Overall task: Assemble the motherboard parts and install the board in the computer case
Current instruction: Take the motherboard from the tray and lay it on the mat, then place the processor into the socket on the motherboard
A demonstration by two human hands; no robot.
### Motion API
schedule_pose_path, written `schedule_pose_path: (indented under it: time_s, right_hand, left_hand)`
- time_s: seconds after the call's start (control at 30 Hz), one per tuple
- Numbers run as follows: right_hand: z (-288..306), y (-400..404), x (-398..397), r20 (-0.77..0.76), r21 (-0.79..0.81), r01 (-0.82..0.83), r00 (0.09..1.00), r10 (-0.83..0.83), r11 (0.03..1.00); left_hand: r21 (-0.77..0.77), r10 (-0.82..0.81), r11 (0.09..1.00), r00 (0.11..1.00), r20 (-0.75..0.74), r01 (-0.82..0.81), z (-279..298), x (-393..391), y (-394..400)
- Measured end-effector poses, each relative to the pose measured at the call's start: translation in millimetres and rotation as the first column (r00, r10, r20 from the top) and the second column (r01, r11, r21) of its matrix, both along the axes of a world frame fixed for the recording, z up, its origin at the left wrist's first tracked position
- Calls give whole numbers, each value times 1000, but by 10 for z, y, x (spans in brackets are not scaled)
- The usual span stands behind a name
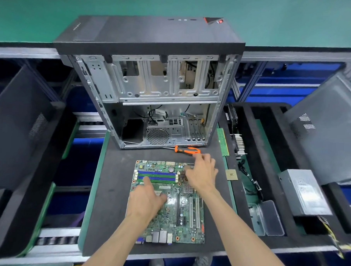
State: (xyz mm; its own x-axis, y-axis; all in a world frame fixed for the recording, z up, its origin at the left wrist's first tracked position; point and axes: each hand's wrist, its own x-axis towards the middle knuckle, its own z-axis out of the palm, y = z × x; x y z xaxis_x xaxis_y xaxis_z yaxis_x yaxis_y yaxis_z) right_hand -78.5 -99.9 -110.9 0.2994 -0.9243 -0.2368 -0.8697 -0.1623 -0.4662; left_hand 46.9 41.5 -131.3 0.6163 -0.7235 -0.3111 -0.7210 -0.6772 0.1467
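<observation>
Green motherboard (167,203), flat on a dark foam mat (111,190) at lower centre of the frame, long axis running near-to-far, rear port block at the near edge and blue-green memory slots (157,176) crosswise at the far end; left hand (147,200) rests on it, forefinger extended onto the slots, holding nothing, while right hand (201,174) lies over the far right corner with fingers loosely spread, grip on anything indeterminable. Beyond: orange-handled screwdriver (187,150) lying crosswise, then the open grey computer case (152,87) at upper centre, cavity facing the viewer; CPU chip (231,175) and RAM stick (223,142) at centre right.
</observation>
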Motion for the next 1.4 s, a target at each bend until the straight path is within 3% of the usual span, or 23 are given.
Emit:
schedule_pose_path:
  time_s: [0.1,0.2,0.37,0.53,0.63,0.77,0.87,0.97,1.13,1.4]
  right_hand:
    - [-89,23,-89,60,112,-90,995,83,990]
    - [-160,56,-141,91,100,-189,979,180,977]
    - [-183,31,-165,107,88,-194,977,185,977]
    - [-188,23,-151,104,84,-191,978,182,978]
    - [-200,20,-145,102,79,-188,978,180,979]
    - [-214,21,-141,108,78,-176,980,168,981]
    - [-228,21,-148,122,76,-176,979,166,982]
    - [-238,23,-152,124,70,-175,978,166,982]
    - [-252,22,-151,124,63,-174,978,166,983]
    - [-222,34,-209,173,66,-178,971,164,982]
  left_hand:
    - [-16,-65,998,997,-34,65,-16,54,14]
    - [-61,-302,952,953,-19,301,-58,204,119]
    - [-184,-680,729,729,-83,659,-118,495,232]
    - [-277,-780,504,569,260,818,-143,563,191]
    - [-271,-786,433,507,354,860,-179,587,204]
    - [-286,-788,427,509,347,858,-177,579,194]
    - [-344,-775,463,561,290,817,-133,552,183]
    - [-397,-731,588,673,111,704,-38,507,128]
    - [-400,-501,826,842,-198,398,73,438,-56]
    - [-335,-362,909,869,-337,249,27,438,-87]
